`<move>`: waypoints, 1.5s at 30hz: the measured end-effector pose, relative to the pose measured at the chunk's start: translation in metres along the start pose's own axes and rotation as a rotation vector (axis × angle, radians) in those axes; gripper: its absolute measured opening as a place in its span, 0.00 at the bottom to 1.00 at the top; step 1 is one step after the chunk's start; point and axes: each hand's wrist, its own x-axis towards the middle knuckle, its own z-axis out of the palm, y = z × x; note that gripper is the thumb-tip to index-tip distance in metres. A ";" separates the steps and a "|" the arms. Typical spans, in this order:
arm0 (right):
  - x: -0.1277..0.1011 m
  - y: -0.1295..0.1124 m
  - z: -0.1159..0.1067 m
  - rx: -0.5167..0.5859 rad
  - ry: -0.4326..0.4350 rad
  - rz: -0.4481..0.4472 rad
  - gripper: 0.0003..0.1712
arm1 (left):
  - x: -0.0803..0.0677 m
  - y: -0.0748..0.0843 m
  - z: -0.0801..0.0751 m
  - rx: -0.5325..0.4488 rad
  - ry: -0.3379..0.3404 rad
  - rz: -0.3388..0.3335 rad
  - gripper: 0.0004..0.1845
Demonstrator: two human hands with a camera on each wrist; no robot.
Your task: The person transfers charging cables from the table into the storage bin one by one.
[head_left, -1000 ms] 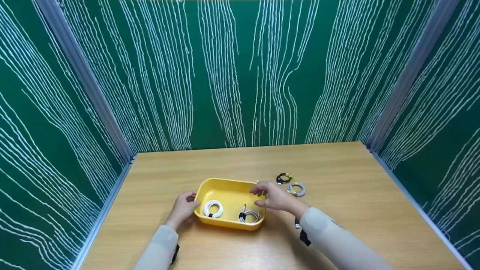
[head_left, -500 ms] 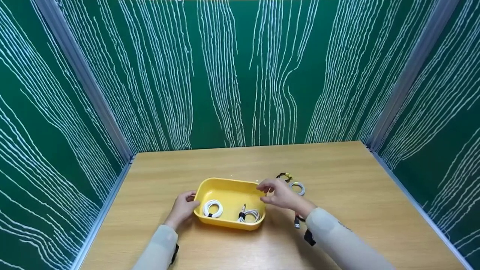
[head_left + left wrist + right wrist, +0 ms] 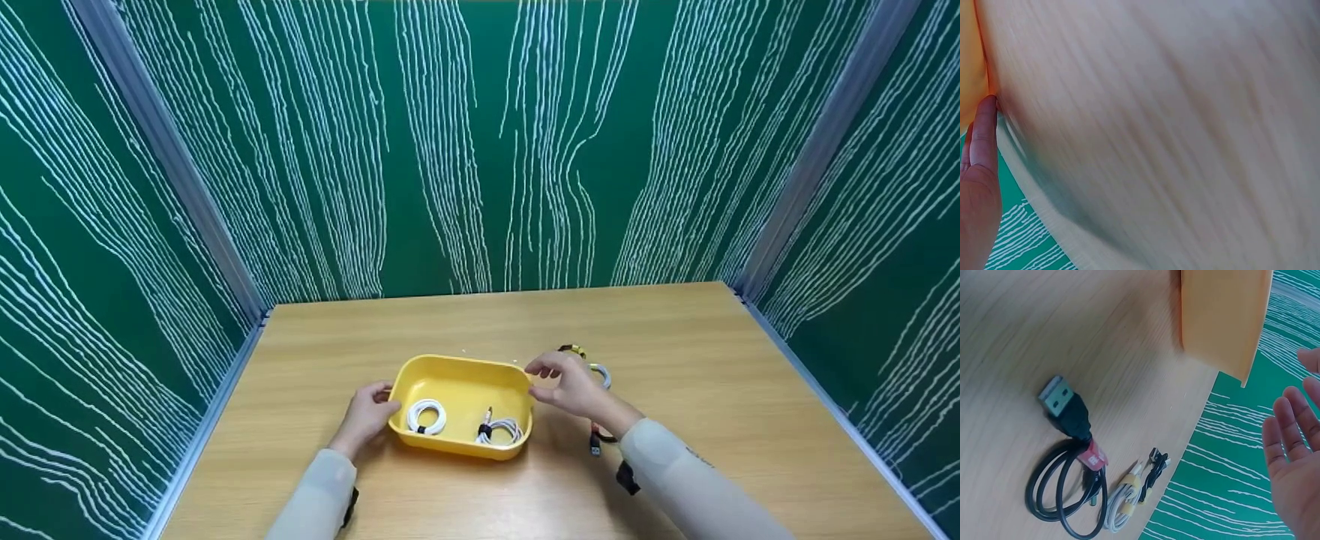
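A yellow tray (image 3: 463, 375) stands on the wooden table (image 3: 712, 390). Inside it lie a white coiled cable (image 3: 426, 417) and a grey-white coil with a black tie (image 3: 499, 431). My left hand (image 3: 367, 416) rests against the tray's left end, a straight finger (image 3: 983, 138) touching its side (image 3: 971, 62). My right hand (image 3: 541, 381) hovers just past the tray's right rim, fingers (image 3: 1292, 433) relaxed and empty. Behind it lie a black-and-yellow cable (image 3: 571, 350) and a grey coil (image 3: 602, 373), half hidden. A black USB cable with a red tie (image 3: 1067, 486) lies under my right wrist.
Green patterned walls (image 3: 480, 150) close the table in on three sides. In the right wrist view a white-and-yellow cable (image 3: 1123, 506) and a small black one (image 3: 1157, 468) lie beside the black USB cable, near the table edge. The tray's outer wall (image 3: 1224, 315) is at the top.
My right hand has drifted right, from over the tray's right rim to beside it, covering more of the grey coil. The left hand and the tray have hardly moved.
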 end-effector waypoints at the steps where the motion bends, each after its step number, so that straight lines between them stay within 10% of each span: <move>1: 0.000 0.001 -0.001 -0.003 0.006 -0.002 0.14 | 0.000 0.000 0.000 0.000 0.000 -0.002 0.21; 45: -0.008 0.041 -0.025 -0.016 0.046 0.206 0.15 | 0.000 0.002 0.000 -0.019 -0.003 -0.015 0.20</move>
